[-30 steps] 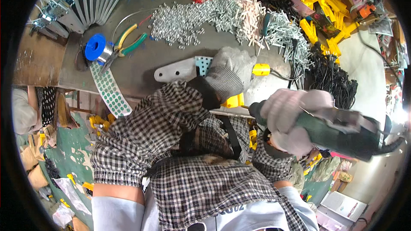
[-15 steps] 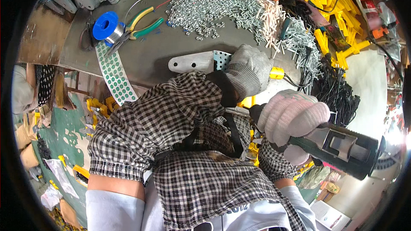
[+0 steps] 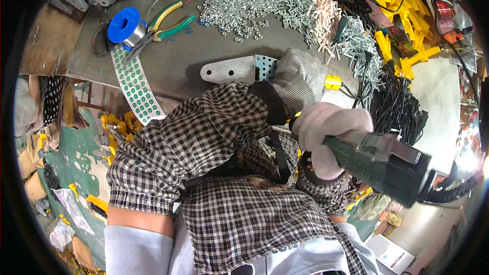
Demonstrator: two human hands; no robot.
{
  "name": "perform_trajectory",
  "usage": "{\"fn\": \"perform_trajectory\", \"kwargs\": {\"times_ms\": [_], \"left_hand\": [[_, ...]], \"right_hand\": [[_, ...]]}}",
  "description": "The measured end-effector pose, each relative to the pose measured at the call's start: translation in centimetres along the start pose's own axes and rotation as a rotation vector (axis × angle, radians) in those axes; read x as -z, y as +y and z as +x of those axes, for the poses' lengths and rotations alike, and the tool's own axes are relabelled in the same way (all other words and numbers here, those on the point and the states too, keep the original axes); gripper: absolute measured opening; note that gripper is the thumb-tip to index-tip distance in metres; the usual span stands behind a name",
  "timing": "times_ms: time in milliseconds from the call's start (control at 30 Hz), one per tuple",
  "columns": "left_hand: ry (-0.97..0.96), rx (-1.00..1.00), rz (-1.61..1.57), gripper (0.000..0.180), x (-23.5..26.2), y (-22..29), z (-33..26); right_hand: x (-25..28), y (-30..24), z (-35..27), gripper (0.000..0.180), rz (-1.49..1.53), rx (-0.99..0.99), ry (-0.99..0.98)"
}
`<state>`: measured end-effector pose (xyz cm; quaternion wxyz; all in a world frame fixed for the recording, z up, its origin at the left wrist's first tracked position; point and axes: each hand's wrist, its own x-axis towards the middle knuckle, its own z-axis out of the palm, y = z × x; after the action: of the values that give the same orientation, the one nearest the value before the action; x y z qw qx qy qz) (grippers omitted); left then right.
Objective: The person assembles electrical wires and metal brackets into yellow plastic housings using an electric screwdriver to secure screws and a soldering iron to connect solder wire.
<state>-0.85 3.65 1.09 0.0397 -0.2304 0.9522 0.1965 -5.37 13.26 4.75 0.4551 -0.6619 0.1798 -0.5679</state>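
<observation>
My left hand (image 3: 300, 77), in a grey knit glove, is closed around a perforated metal bracket (image 3: 229, 70). The bracket's rounded end, with two holes, sticks out to the left. A yellow plastic piece (image 3: 332, 82) with a black cable shows just right of that glove. Close below it, my right hand (image 3: 331, 128), in a pale pinkish glove, grips a dark green and black power tool (image 3: 379, 160). The tool's body points down and right, with a ribbed black cord at its end. Its working tip is hidden behind the glove.
Beyond the hands lie a pile of nuts (image 3: 229, 10), screws (image 3: 356, 46) and pale pink sleeves (image 3: 327, 25). Pliers (image 3: 170, 23), a solder spool (image 3: 127, 26) and a sticker strip (image 3: 135, 86) lie left. Black cables (image 3: 402, 104) and yellow parts (image 3: 392, 0) are at right.
My right hand has shifted left, closer to the left hand, and the power tool has swung and rolled in view. The bracket and left hand have barely moved.
</observation>
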Motion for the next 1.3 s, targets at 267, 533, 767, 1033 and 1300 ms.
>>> {"fn": "perform_trajectory", "kwargs": {"times_ms": [267,533,767,1033,1300], "left_hand": [[0.515,-0.314,-0.134,0.050,-4.3,1.6,-1.9],[0.223,-0.172,-0.440,0.028,-2.1,2.6,-4.9],[-0.099,-0.197,-0.546,0.043,-3.2,1.9,-4.9],[0.569,-0.180,-0.090,0.043,-10.9,2.8,-4.8],[0.359,-0.704,-0.274,0.047,-0.3,0.1,-6.0]], "right_hand": [[-1.1,-8.2,3.4,0.057,-0.289,0.144,0.460],[1.8,-0.4,6.7,0.049,-0.419,-0.069,0.831],[2.1,1.5,7.2,0.036,-0.429,-0.318,1.011],[3.2,3.0,4.7,0.029,-0.633,-0.148,0.964],[3.5,-5.7,7.4,0.056,-0.321,-0.391,0.515]]}}
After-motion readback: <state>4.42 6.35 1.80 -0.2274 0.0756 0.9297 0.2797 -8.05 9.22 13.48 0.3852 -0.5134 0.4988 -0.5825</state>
